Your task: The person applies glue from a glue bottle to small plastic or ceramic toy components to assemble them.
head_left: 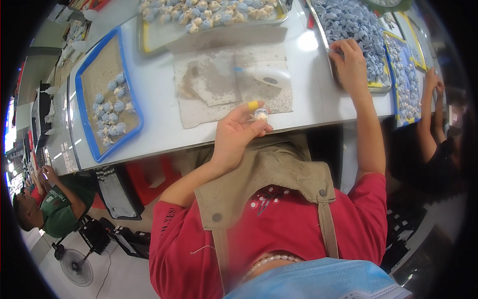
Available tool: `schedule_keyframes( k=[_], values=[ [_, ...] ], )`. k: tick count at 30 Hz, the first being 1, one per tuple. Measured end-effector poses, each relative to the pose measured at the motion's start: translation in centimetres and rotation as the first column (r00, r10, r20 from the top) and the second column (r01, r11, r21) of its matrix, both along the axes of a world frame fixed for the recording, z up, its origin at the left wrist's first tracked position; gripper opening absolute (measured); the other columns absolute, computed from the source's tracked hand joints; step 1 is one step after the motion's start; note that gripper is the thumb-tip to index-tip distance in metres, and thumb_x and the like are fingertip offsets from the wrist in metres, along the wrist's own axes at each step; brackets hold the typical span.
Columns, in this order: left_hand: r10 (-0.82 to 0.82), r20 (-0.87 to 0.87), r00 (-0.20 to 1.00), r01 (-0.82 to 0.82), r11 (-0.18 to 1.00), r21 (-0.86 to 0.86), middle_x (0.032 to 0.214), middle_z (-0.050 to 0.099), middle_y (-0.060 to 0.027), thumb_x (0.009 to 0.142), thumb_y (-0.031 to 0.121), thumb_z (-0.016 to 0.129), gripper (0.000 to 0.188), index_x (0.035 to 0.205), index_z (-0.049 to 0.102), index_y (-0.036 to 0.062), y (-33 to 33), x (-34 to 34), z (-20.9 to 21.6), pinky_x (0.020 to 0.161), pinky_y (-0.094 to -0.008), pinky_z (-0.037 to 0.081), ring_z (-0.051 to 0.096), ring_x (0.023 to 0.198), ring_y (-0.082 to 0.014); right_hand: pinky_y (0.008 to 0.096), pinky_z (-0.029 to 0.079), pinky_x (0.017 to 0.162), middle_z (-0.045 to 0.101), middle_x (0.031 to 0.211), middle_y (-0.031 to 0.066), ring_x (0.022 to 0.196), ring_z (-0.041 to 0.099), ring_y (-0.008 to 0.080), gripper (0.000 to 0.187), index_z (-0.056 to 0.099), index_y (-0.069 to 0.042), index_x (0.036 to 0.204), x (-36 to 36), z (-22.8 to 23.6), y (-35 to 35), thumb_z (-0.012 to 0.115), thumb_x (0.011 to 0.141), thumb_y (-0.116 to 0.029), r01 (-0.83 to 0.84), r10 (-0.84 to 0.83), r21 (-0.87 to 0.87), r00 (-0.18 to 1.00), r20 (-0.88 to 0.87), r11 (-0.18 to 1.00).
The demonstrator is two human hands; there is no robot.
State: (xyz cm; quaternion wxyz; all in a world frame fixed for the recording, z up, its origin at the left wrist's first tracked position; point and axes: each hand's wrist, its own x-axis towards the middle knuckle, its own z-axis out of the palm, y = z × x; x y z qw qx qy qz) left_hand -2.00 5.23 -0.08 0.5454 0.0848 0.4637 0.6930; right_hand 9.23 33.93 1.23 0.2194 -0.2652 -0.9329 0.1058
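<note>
My left hand (pixel 233 133), a yellow band around one finger, pinches a small figurine (pixel 261 115) with a cream face and a blue cap just above the table's front edge. My right hand (pixel 351 67) is at the left side of a metal tray (pixel 379 88) heaped with small blue curved pieces (pixel 348 22). Its fingers are bent together at the pieces; what they hold, if anything, is hidden. A stained, worn sheet (pixel 271 102) lies on the table in front of my left hand.
To the left, a blue-rimmed tray (pixel 81 92) holds several capped figurines (pixel 110 112). Another tray (pixel 144 41) of them stands at the back. At far right, a yellow-edged blue tray (pixel 400 119) lies near a co-worker's arms (pixel 428 107). Another person (pixel 62 207) works at far left.
</note>
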Motion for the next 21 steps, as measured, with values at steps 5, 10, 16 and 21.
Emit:
schedule_keyframes(
  k=[5,10,16,21],
  values=[
    [0.009,-0.006,1.000,-0.009,1.000,0.009,0.106,0.058,-0.0118,0.080,0.002,0.060,0.041,0.119,0.046,0.0000,-0.6,-0.7,-0.2,0.068,-0.0204,0.047,0.059,0.080,-0.0137,0.0325,0.044,0.072,0.058,0.091,0.0107,0.083,0.056,0.0275,0.014,0.059,-0.004,0.093,-0.2,1.5,-0.4,0.056,0.081,-0.008,0.070,-0.084,-0.068,0.970,-0.228,0.995],
    [0.024,-0.011,1.000,-0.023,0.998,0.066,0.110,0.056,-0.0116,0.080,0.003,0.061,0.044,0.120,0.045,-0.0001,-1.0,-1.3,-0.3,0.072,-0.0214,0.047,0.059,0.085,-0.0139,0.0253,0.044,0.071,0.059,0.090,0.0067,0.086,0.057,0.0149,0.016,0.059,-0.005,0.099,0.1,2.8,-5.2,0.053,0.084,-0.006,0.000,-0.096,-0.418,0.973,-0.208,0.908],
    [0.018,0.041,0.999,-0.024,0.989,0.146,0.111,0.054,-0.0098,0.080,0.004,0.062,0.045,0.121,0.043,-0.0027,-1.2,-1.1,-0.3,0.080,-0.0238,0.047,0.057,0.090,-0.0136,0.0230,0.045,0.071,0.057,0.088,0.0062,0.082,0.056,0.0131,0.022,0.057,-0.002,0.095,-0.5,1.8,-16.0,0.064,0.074,0.001,-0.352,0.058,-0.826,0.929,-0.366,0.440],
    [-0.015,0.033,0.999,0.008,0.980,0.198,0.106,0.055,-0.0078,0.083,0.004,0.059,0.041,0.120,0.043,-0.0031,-1.3,-0.8,0.4,0.081,-0.0236,0.046,0.056,0.092,-0.0127,0.0242,0.047,0.064,0.059,0.086,0.0083,0.075,0.059,0.0173,0.020,0.061,-0.004,0.088,-0.8,1.1,-17.4,0.067,0.070,0.001,-0.360,0.189,-0.556,0.921,-0.341,0.749]
  ],
)
